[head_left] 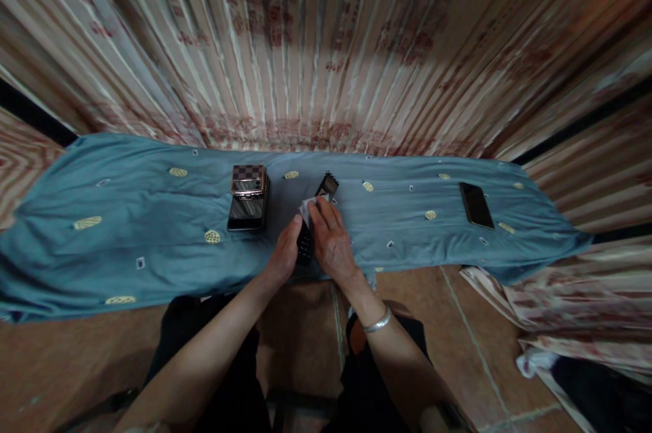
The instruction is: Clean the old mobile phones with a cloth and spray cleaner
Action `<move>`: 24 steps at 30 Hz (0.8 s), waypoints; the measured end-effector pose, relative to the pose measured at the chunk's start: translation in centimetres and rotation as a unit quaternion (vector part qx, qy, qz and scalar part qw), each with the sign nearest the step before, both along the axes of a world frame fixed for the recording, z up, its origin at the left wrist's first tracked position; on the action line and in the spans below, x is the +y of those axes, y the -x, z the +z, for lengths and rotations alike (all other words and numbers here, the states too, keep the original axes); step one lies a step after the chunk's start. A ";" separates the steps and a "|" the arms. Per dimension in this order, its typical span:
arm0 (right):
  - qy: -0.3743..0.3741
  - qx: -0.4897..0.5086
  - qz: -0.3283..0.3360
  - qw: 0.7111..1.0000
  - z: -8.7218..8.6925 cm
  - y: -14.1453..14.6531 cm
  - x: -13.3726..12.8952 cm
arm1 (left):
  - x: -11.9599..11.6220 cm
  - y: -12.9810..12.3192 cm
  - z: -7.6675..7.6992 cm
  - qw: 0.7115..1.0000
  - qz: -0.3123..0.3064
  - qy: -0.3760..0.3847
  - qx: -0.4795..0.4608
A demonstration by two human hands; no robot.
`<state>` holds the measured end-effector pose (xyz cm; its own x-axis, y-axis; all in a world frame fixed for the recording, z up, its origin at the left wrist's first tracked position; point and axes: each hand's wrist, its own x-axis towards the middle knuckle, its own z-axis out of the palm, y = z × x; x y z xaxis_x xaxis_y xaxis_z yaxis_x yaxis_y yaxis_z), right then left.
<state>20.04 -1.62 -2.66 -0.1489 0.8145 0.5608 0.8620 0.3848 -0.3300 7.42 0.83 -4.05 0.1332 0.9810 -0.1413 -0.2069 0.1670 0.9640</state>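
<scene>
A black flip phone lies unfolded in front of me on the cloth-covered surface, its keypad half (304,244) nearest me and its upper half (327,185) pointing away. My left hand (286,248) grips the left edge of the keypad half, thumb along the side. Under the fingers of my right hand (330,236) is a thin white wipe (308,206), pressed onto the phone around its hinge. The wipe and fingers hide the middle of the phone. A bracelet (377,322) circles my right wrist.
To the left stands a glossy black object (247,209) with a brown checkered piece (248,172) at its far end. A dark smartphone (477,205) lies far right. The blue patterned cloth (153,236) is wrinkled. Curtains (326,46) hang behind; tiled floor (422,311) shows below.
</scene>
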 end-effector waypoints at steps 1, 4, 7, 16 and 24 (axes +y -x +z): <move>0.000 -0.008 0.008 1.000 0.0 0.1 -0.1 | 0.1 0.1 0.0 1.000 0.005 -0.003 0.009; -0.004 -0.027 0.016 1.000 0.0 0.3 -0.3 | 0.2 0.3 0.1 0.999 0.009 -0.019 0.047; -0.011 -0.022 -0.004 1.000 0.0 -0.4 0.3 | -0.1 0.3 0.7 0.995 -0.024 -0.042 0.087; 0.011 0.005 -0.018 1.000 -0.3 -0.9 0.6 | -0.4 0.0 1.6 0.999 -0.023 -0.016 0.026; 0.006 0.000 -0.032 0.999 -0.2 -1.3 1.0 | -0.5 0.0 1.2 1.000 -0.017 -0.009 0.019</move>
